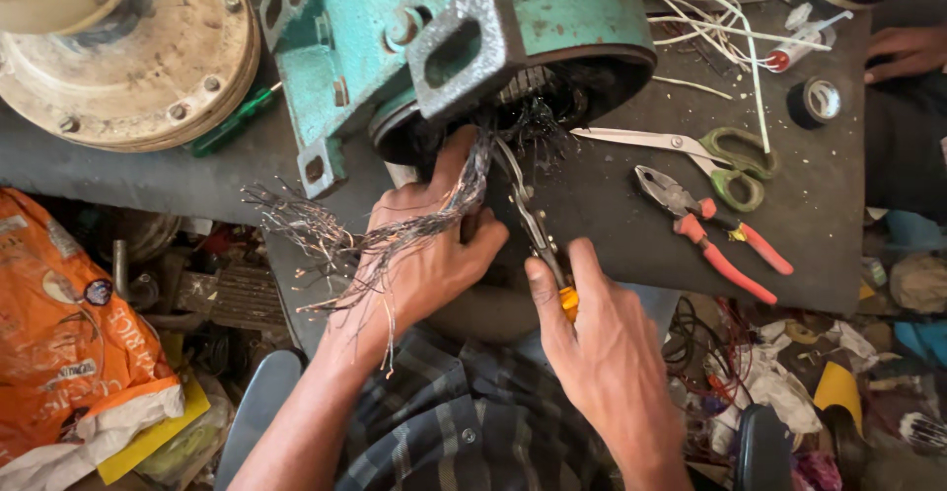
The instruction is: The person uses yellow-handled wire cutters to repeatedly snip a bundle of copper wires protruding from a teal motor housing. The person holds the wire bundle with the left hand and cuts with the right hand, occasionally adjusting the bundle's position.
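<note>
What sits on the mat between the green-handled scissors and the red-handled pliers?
Nothing: in the head view, only bare dark mat separates the green-handled scissors from the red-handled pliers, which lie close together, handles nearly touching.

Both bare forearms are reached forward from below. The left hand (426, 254) is curled into a tight fist — thumb wrapped over, knuckles up. The right hand (597, 338) is closed too, its index finger stretched forward
</note>
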